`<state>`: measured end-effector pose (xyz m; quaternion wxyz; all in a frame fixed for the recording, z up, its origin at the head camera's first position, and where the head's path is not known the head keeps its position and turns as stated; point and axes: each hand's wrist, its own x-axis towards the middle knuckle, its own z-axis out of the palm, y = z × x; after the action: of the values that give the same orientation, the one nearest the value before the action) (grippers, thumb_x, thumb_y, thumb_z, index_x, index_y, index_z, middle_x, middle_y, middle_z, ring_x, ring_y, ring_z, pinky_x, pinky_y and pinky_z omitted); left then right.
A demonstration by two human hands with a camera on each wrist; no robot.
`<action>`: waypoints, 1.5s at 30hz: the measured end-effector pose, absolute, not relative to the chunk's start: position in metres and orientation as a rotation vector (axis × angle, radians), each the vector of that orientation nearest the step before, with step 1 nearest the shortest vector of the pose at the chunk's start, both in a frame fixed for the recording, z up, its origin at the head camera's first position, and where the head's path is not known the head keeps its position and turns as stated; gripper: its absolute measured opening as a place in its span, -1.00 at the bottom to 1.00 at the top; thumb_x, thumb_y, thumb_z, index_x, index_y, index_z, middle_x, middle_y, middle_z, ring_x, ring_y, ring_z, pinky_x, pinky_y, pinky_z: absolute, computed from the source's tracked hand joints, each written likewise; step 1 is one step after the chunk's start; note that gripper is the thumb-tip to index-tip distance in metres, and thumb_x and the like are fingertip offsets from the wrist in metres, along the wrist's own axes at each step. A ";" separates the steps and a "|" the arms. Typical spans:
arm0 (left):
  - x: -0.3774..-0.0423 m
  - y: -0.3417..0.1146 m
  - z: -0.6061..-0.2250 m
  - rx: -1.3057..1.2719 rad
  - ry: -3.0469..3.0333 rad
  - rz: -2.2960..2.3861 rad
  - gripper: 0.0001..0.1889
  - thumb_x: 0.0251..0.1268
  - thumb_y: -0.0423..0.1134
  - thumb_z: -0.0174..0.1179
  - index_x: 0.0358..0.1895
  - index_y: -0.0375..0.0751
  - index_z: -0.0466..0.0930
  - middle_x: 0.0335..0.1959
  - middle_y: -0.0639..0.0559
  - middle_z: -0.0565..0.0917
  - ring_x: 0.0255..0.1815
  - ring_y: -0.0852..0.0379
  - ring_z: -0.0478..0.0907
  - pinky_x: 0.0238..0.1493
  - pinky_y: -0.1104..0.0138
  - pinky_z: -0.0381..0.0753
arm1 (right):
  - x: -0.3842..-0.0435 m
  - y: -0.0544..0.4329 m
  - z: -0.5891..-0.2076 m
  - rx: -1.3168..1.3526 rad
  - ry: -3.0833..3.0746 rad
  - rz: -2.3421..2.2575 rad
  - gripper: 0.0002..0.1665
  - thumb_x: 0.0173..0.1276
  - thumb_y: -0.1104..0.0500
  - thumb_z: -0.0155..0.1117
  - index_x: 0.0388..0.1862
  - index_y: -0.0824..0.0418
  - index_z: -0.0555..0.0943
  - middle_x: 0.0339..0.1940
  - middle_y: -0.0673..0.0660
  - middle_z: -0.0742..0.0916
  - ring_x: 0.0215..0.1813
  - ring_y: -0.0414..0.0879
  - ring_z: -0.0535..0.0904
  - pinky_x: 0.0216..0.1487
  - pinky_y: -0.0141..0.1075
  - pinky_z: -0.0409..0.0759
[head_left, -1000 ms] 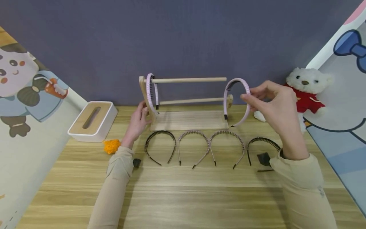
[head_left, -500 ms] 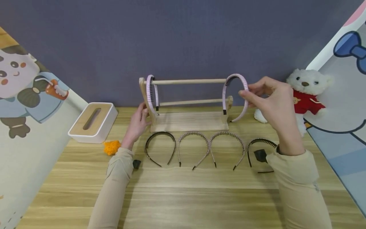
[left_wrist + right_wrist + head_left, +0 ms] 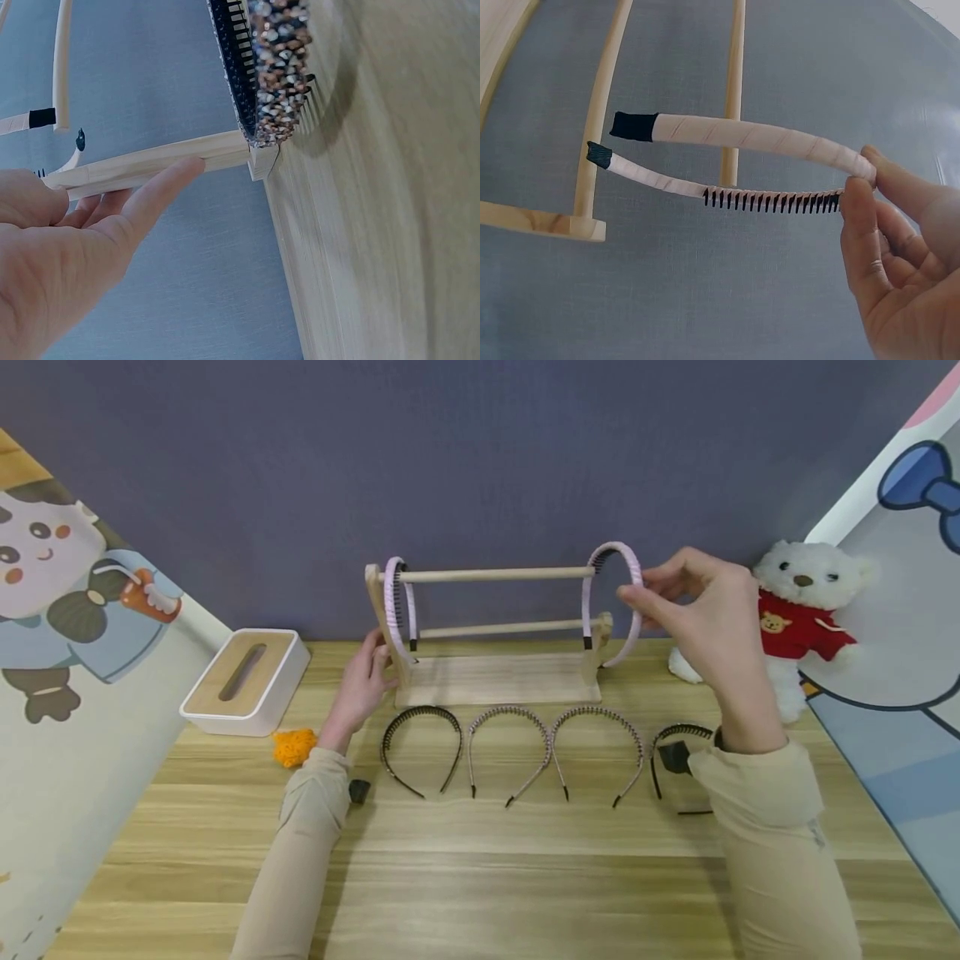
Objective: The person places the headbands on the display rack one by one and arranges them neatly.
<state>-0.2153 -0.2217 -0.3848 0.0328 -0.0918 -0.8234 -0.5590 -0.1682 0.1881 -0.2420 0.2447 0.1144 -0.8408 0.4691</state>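
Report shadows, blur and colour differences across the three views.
Head view: light is soft, with faint shadows on the table beside both sleeves; left wrist view: a soft shadow falls beside the jewelled headband, and the table's grain looks smeared; right wrist view: the backdrop looks paler than in the head view, while the pink headband is fairly sharp.

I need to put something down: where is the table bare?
The widest bare patch of table lies between left sleeve and right sleeve, in front of the four headbands. Another lies outside the left sleeve, in front of the white box. Crowded: the strip before the wooden rack, where the headbands lie close together.
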 end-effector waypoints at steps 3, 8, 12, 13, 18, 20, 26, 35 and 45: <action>-0.215 -0.222 -0.385 -0.285 -2.530 -1.723 -0.44 0.84 -0.20 -0.29 0.73 -0.26 0.04 0.62 -0.44 0.23 0.55 -0.45 0.31 0.35 -0.20 0.63 | -0.170 0.185 -0.242 0.336 -2.287 1.282 -0.72 0.35 0.21 0.63 -0.15 0.39 0.76 -0.44 -0.21 0.75 -0.47 -0.32 0.69 -0.39 -0.53 0.74; -0.216 -0.221 -0.386 -0.282 -2.525 -1.717 -0.45 0.84 -0.21 -0.28 0.72 -0.27 0.07 0.61 -0.45 0.25 0.54 -0.45 0.33 0.34 -0.19 0.64 | -0.173 0.180 -0.241 0.359 -2.282 1.262 -0.72 0.34 0.19 0.64 -0.14 0.37 0.78 -0.43 -0.16 0.78 -0.49 -0.34 0.69 -0.39 -0.57 0.69; -0.217 -0.221 -0.386 -0.279 -2.529 -1.717 -0.45 0.84 -0.21 -0.29 0.72 -0.26 0.07 0.61 -0.44 0.25 0.54 -0.44 0.32 0.34 -0.18 0.64 | -0.175 0.176 -0.241 0.381 -2.276 1.245 -0.72 0.33 0.20 0.66 -0.14 0.36 0.79 -0.42 -0.11 0.79 -0.50 -0.35 0.69 -0.38 -0.57 0.67; -0.217 -0.221 -0.386 -0.280 -2.531 -1.715 -0.45 0.84 -0.20 -0.29 0.72 -0.26 0.08 0.61 -0.45 0.26 0.54 -0.44 0.32 0.34 -0.18 0.64 | -0.175 0.175 -0.241 0.385 -2.273 1.252 -0.72 0.33 0.20 0.66 -0.14 0.36 0.79 -0.42 -0.10 0.80 -0.50 -0.34 0.69 -0.38 -0.57 0.68; -0.216 -0.221 -0.386 -0.283 -2.537 -1.704 -0.45 0.84 -0.20 -0.29 0.72 -0.27 0.07 0.61 -0.45 0.25 0.54 -0.44 0.32 0.35 -0.18 0.63 | -0.176 0.169 -0.240 0.411 -2.254 1.287 -0.74 0.33 0.21 0.65 -0.15 0.36 0.78 -0.42 -0.08 0.80 -0.49 -0.30 0.71 -0.37 -0.54 0.70; -0.215 -0.221 -0.386 -0.284 -2.534 -1.707 -0.45 0.84 -0.19 -0.29 0.72 -0.27 0.06 0.61 -0.44 0.25 0.54 -0.44 0.32 0.35 -0.19 0.63 | -0.177 0.166 -0.240 0.425 -2.248 1.295 -0.74 0.33 0.21 0.65 -0.16 0.36 0.78 -0.42 -0.06 0.81 -0.50 -0.29 0.71 -0.38 -0.53 0.69; -0.215 -0.222 -0.386 -0.280 -2.536 -1.710 -0.44 0.84 -0.19 -0.30 0.73 -0.27 0.03 0.62 -0.43 0.23 0.55 -0.43 0.31 0.36 -0.19 0.62 | -0.181 0.154 -0.238 0.447 -2.248 1.295 -0.74 0.35 0.19 0.64 -0.17 0.36 0.77 -0.42 0.01 0.82 -0.50 -0.29 0.71 -0.40 -0.50 0.65; -0.218 -0.221 -0.387 -0.290 -2.532 -1.710 -0.45 0.84 -0.19 -0.30 0.72 -0.27 0.05 0.61 -0.44 0.25 0.55 -0.44 0.32 0.33 -0.16 0.65 | -0.187 0.135 -0.238 0.488 -2.233 1.369 -0.73 0.37 0.20 0.62 -0.15 0.38 0.76 -0.34 0.15 0.82 -0.38 -0.20 0.73 -0.35 -0.44 0.80; -0.218 -0.221 -0.387 -0.271 -2.541 -1.710 -0.44 0.84 -0.20 -0.31 0.74 -0.23 0.03 0.63 -0.41 0.23 0.55 -0.42 0.32 0.33 -0.14 0.67 | -0.191 0.111 -0.239 0.542 -2.223 1.381 -0.69 0.38 0.15 0.61 -0.14 0.38 0.75 -0.31 0.20 0.82 -0.38 -0.22 0.71 -0.39 -0.46 0.77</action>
<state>-0.2177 -0.2205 -0.3866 0.0335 -0.0881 -0.8259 -0.5558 -0.1911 0.1105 -0.2391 0.2326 0.1973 -0.8090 0.5026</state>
